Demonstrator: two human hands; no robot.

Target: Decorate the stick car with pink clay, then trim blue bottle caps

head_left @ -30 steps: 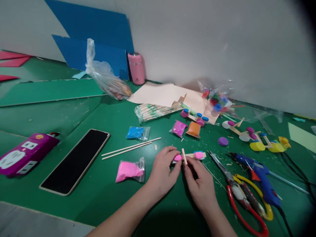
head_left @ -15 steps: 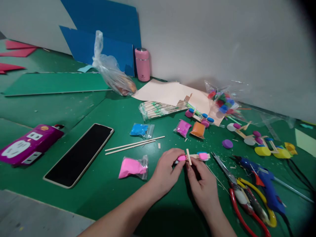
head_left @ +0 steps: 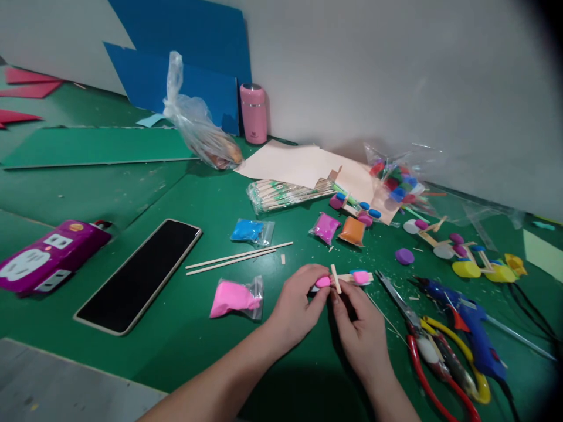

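Note:
Between my fingers is a small model car of wooden sticks [head_left: 335, 279] with round clay wheels. One pink wheel [head_left: 361, 277] and part of a blue one show at its right end. My left hand [head_left: 297, 302] is closed, pinching the left end beside another pink wheel [head_left: 322, 282]. From below and to the right, my right hand [head_left: 361, 319] grips the middle, near the upright stick piece. The fingers cover part of the frame. A bag of pink clay [head_left: 233, 299] lies left of my left hand, and scissors with red handles [head_left: 424, 343] lie right of my right hand.
Beyond the scissors lie yellow-handled pliers [head_left: 481, 378] and a blue glue gun [head_left: 470, 316]. Similar stick cars [head_left: 457, 249] stand at the right. Two thin sticks [head_left: 237, 258], a phone [head_left: 138, 278] and a purple power strip [head_left: 53, 255] are leftward. A pink flask [head_left: 254, 114] stands behind.
The view has shifted very slightly. Both hands keep the same grip on the stick car, with no other visible movement.

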